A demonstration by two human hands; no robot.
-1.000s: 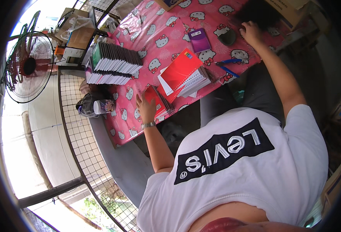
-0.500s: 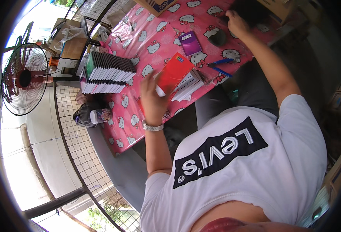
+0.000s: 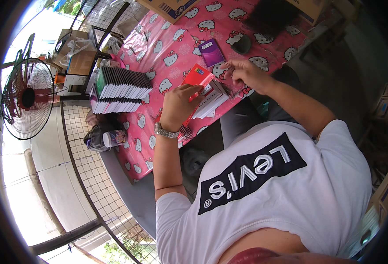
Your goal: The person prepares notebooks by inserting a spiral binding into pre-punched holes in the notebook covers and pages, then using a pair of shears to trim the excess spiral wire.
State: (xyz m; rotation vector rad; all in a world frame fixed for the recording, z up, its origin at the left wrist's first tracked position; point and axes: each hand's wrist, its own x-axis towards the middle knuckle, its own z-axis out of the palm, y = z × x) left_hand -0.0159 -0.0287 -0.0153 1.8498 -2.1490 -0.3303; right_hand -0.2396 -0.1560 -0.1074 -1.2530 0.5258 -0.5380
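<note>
My left hand, with a metal-banded watch on its wrist, grips the red cover of a notebook near the table's front edge. White pages with a row of punched holes along one side lie beneath and beside that cover. Just right of the notebook is my right hand, its fingers curled together over the table; anything thin between them is too small to make out. Beyond the notebook lies a purple booklet, and a dark rounded piece sits to its right.
Stacked black-edged notebooks stand at the left on the pink patterned tablecloth. A black tangled heap lies at the far right beside a cardboard box. Another cardboard box is at the back. A fan stands farther left.
My right hand has come back from the black heap toward the notebook, covering the spot where blue pens lay. My left hand has closed on the red cover, which now sits lower.
</note>
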